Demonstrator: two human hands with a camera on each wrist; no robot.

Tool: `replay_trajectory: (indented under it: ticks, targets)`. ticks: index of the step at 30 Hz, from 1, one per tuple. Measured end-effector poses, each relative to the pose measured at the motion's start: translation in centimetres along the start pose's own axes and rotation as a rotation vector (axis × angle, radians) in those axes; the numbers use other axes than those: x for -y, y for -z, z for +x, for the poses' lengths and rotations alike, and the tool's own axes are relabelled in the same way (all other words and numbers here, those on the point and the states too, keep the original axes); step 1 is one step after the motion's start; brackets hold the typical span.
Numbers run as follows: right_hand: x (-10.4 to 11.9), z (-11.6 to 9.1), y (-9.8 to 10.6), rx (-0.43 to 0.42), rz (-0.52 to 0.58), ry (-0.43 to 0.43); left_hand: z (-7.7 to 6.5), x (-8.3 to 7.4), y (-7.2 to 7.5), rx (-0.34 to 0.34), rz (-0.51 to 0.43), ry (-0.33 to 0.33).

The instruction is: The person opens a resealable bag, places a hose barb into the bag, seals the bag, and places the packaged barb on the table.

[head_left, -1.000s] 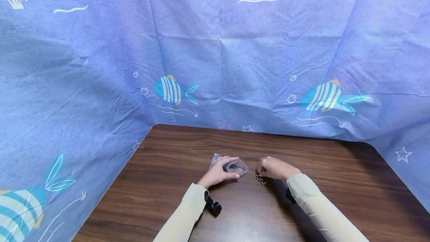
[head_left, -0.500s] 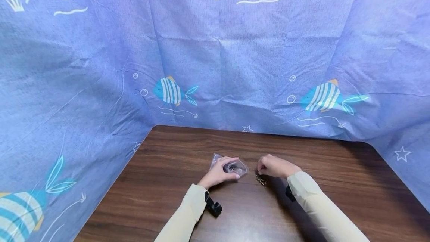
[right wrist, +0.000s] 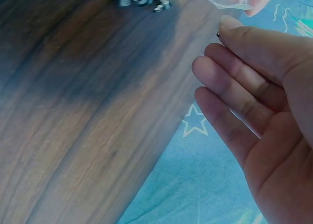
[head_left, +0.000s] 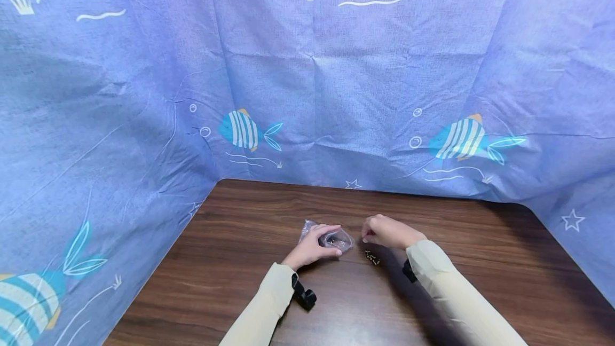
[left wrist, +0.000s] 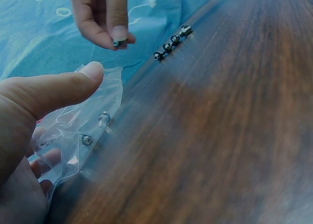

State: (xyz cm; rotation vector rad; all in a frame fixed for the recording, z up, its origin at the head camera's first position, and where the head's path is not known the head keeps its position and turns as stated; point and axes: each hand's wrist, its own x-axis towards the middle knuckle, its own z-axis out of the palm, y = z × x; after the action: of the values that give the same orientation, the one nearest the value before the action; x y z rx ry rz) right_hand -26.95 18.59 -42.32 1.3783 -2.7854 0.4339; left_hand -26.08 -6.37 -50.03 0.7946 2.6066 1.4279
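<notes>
We find the clear plastic bag (head_left: 344,237) on the bench (head_left: 336,303), its mouth gaping rightward. The left hand (head_left: 309,247) holds it, thumb and fingers set wide around the sides. Right of the bag and near it, the right hand (head_left: 391,232) narrowly pinches a small metal piece (left wrist: 116,43) at its fingertips. A loose pile (head_left: 372,258) of similar pieces lies right of the bag, slightly nearer the person. At least two metal pieces (left wrist: 87,139) show inside the bag.

For work between the pile and the bag, we advise a firm fingertip pinch, since so small a piece could slip or roll. We judge the bag's mouth best held wide and tilted up, as limp film may fold inward and catch a piece at the rim. Any release belongs well inside that rim.

On materials, we record thin, glossy, creased film. The pieces are shiny and stubby with rounded ends; we cannot make out threads. The bench is dark brown, streaked with wood grain and faintly reflective. Beyond the bag hangs a wrinkled blue cloth (head_left: 360,84) printed with striped fish.
</notes>
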Motion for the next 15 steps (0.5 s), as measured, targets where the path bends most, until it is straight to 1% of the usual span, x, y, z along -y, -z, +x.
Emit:
replay_trajectory:
  ticks: [8,15]
  targets:
    - [0.9,1.2,0.5,0.0,-0.003,-0.028,0.1,0.1,0.0,0.004,0.003,-0.016]
    - [1.6,2.2,0.8,-0.009,-0.02,-0.022,0.1,0.1,0.0,0.004,-0.014,-0.014]
